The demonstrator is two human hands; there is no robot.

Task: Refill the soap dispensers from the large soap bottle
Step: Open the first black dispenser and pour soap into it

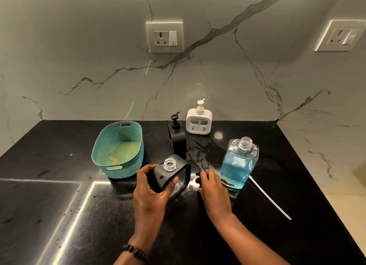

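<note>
Left grip (152, 185) is wrapped around the black dispenser (170, 175), thumb on the near face and fingers on its far side, holding it tilted with its bare glass neck pointing up and slightly away from me. My right hand (213, 191) rests on the counter (59, 215) just right of it, fingers curled around what looks like the black pump head; I cannot tell how firmly it is closed. The large soap bottle (238, 163) stands just right of that hand, upright, cap off, blue soap well up its body. So the bottle lies to the right of the open neck, nearer my right hand, and I judge that hand should lift it and tip it leftward. A white tube (271, 199) runs along the counter from behind the bottle toward me. Two capped dispensers, one black (177, 139) and one white (199, 122), wait behind, beside a teal basket (103, 151).
</note>
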